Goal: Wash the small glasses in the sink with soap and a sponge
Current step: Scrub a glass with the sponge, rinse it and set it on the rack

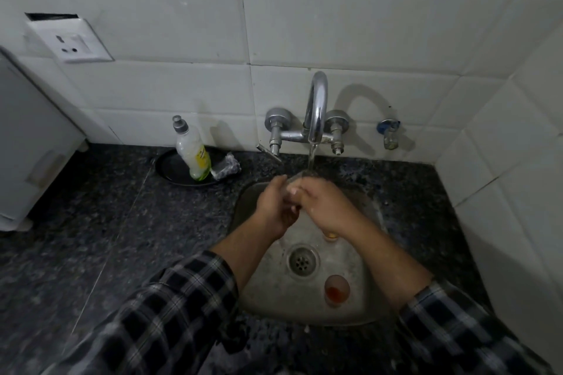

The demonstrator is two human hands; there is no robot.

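Head view: left hand and right hand, fingers curled, grip a small glass under the running tap above the sink.

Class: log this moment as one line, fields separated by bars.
left hand: holds small glass | right hand: holds same glass | tap: running onto it | second glass: sink floor, red residue

The setting is a domestic kitchen. A small steel sink is set into a dark speckled stone bench. White wall tiles carry a chrome tap and a socket. A dish-soap bottle stands beside the sink.
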